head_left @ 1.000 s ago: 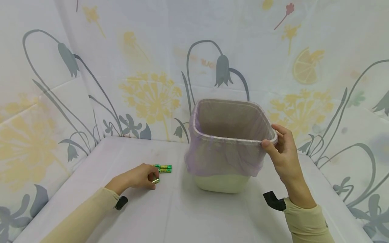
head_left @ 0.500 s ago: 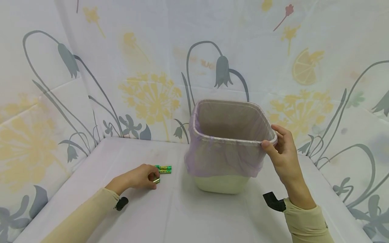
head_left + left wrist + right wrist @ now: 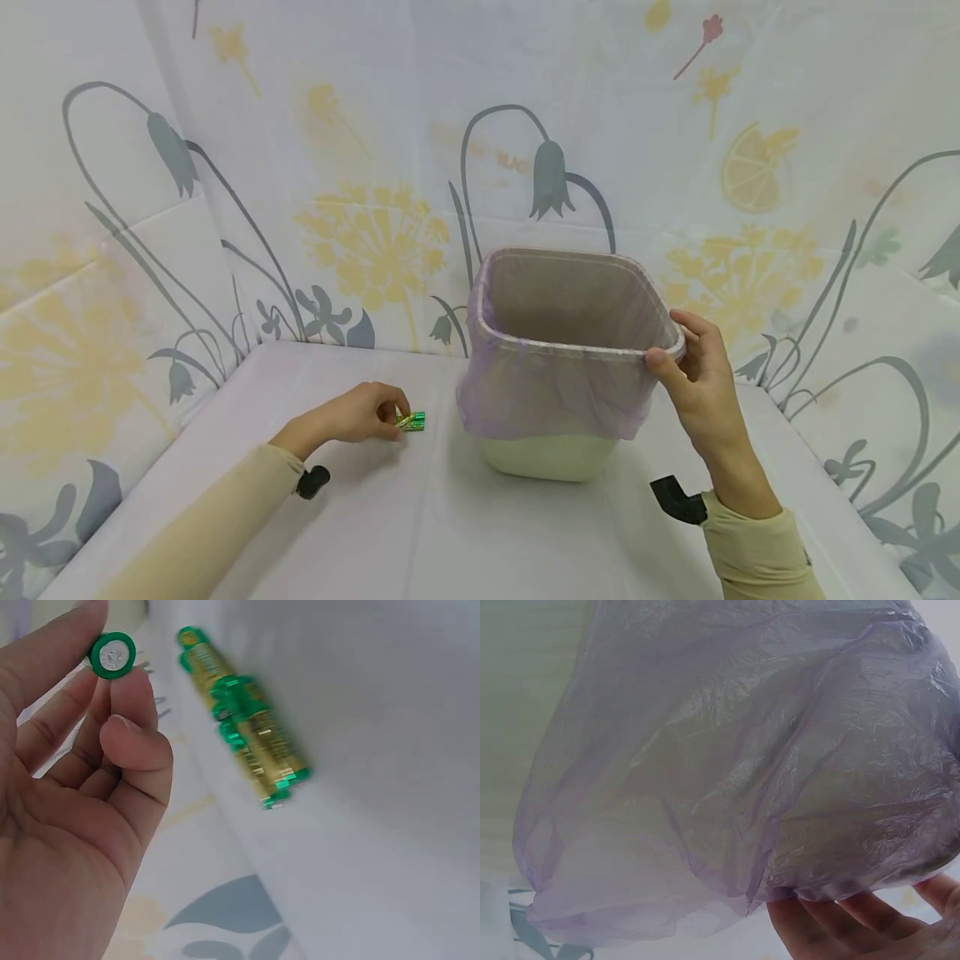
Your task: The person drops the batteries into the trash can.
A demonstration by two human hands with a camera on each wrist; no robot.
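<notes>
Between thumb and fingers, my left hand point(image 3: 365, 414) pinches a green-and-gold battery point(image 3: 112, 655), its silver end facing the left wrist camera. Several more batteries point(image 3: 262, 742) of the same kind lie side by side on the white table, just beyond that hand; in the head view the fingers partly cover them. A pale bin point(image 3: 547, 458) stands right of centre, lined with a thin purple plastic bag point(image 3: 558, 392) folded over its rim. My right hand point(image 3: 701, 396) grips the bin's near right corner, thumb on the front of the rim and fingers around the side.
A white cloth covers the table point(image 3: 360, 533). Behind and at both sides hangs a floral-printed curtain point(image 3: 420, 125). Black wrist mounts point(image 3: 677, 498) sit at both sleeves. The bin's opening faces up, with the bag lining its inner walls.
My left hand has risen and shifted slightly right and away from me, bringing the pinched battery up over the others. The right hand and the bin stay in place.
</notes>
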